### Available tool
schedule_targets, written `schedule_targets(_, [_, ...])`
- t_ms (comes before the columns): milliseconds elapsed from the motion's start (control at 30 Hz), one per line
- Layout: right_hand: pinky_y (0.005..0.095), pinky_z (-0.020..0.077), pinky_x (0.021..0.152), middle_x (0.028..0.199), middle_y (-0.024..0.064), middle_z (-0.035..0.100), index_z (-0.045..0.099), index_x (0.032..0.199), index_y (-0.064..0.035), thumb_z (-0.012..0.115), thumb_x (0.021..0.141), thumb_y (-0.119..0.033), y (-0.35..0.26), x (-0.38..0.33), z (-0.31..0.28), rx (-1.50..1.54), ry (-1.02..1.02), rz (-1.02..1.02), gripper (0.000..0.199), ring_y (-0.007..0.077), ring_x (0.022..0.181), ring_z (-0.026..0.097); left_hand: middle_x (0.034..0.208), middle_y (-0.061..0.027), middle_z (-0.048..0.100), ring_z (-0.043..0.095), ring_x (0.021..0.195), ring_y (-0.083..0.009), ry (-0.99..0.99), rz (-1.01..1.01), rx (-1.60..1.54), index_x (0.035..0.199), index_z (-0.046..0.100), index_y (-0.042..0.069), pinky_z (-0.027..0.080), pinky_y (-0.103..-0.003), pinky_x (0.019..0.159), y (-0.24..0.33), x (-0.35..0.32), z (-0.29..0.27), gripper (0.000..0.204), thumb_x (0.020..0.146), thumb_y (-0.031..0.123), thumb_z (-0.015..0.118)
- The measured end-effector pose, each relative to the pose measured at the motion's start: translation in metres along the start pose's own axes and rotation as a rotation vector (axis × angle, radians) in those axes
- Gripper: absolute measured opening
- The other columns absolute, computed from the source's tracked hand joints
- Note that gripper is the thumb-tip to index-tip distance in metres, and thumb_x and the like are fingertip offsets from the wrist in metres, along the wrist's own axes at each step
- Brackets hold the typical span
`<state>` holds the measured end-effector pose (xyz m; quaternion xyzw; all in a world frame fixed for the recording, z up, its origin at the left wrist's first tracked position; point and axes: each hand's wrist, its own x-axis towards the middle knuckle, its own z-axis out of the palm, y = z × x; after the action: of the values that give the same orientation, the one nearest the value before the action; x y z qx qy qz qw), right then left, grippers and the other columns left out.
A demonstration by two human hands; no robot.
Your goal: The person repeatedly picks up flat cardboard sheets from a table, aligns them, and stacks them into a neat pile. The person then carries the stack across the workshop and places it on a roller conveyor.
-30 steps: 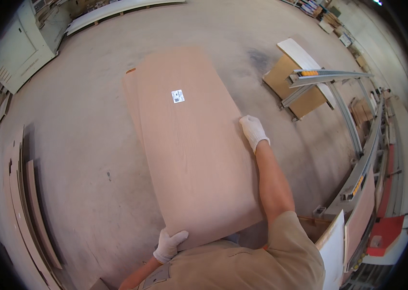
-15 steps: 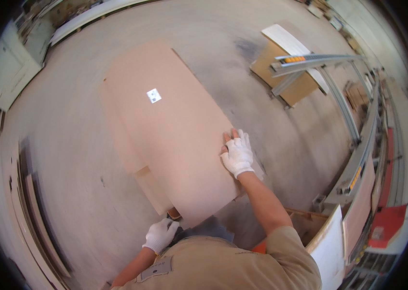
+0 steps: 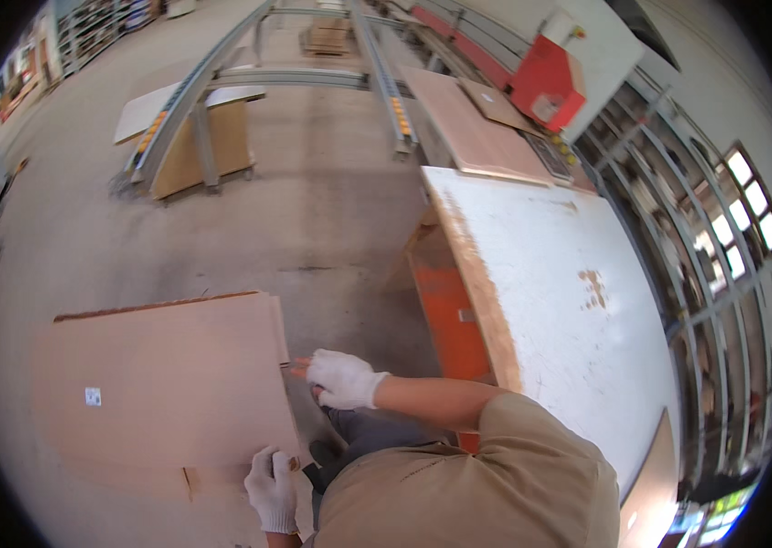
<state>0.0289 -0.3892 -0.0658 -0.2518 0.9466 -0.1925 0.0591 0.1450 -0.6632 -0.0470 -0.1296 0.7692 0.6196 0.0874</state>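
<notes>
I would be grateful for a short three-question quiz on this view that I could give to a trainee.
1. Multiple choice: what colour are the person's gloves?
A) Black
B) White
C) Orange

2. True or false: a small label is on the upper face of the pinkish-brown board.

3. Short answer: which is nearer to the white-topped table, the left hand or the right hand?

Key: 1. B; 2. True; 3. The right hand.
</notes>
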Motion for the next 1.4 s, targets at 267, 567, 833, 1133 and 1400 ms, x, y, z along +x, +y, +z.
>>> schedule_targets(267, [0.0458,0.0549,0.103,0.129,0.0219,0.071,0.063,0.143,-0.0089,0.062,0.091,-0.008,0.077,-0.195,-0.131,0.076,0.499,0.9,0.052,0.0394,0.12,0.068,0.092,-0.0181,0.079,0.079,0.085,-0.0226,-0.38,0.288,0.235,0.112,0.076,-0.004,0.061,-0.034,0.082,0.068,-0.003,0.065,0.029,0.1,0.021,0.07])
schedule_targets(567, [0.0345,0.0531,0.104,0.129,0.016,0.075,0.059,0.147,-0.0055,0.053,0.1,-0.004,0.169,-0.315,-0.128,0.549,1.349,1.236,0.047,0.0221,0.116,0.07,0.103,-0.0194,0.08,0.079,0.098,-0.0335,-0.832,0.514,0.498,0.122,0.075,0.002,0.06,-0.04,0.09,0.146,0.023,0.2,0.04,0.101,0.034,0.069])
schedule_targets(833, [0.0328,0.0544,0.097,0.119,0.0132,0.077,0.06,0.145,-0.0051,0.053,0.096,-0.002,0.196,-0.331,-0.115,0.822,1.436,0.986,0.05,0.0207,0.111,0.071,0.091,-0.005,0.072,0.069,0.09,-0.0118,-1.501,0.249,-0.081,0.104,0.071,0.0,0.055,-0.029,0.076,0.198,0.085,0.425,0.036,0.108,0.035,0.061])
schedule_targets(1133, [0.0315,0.0546,0.093,0.116,0.0133,0.077,0.059,0.143,-0.0016,0.057,0.104,-0.007,0.188,-0.329,-0.121,1.022,1.519,0.941,0.04,0.0204,0.109,0.072,0.13,-0.0211,0.063,0.065,0.117,-0.0302,-1.16,-0.4,-0.496,0.141,0.053,0.004,0.06,-0.046,0.097,0.265,0.149,0.717,0.05,0.105,0.033,0.071])
schedule_targets(1400, [0.036,0.0514,0.102,0.117,0.0145,0.074,0.054,0.145,0.0036,0.064,0.098,-0.011,0.171,-0.331,-0.131,1.175,1.622,0.996,0.05,0.0238,0.111,0.071,0.148,-0.0116,0.058,0.059,0.133,-0.0305,-1.185,-0.455,-0.65,0.151,0.051,0.007,0.058,-0.051,0.108,0.284,0.109,0.847,0.053,0.105,0.026,0.07])
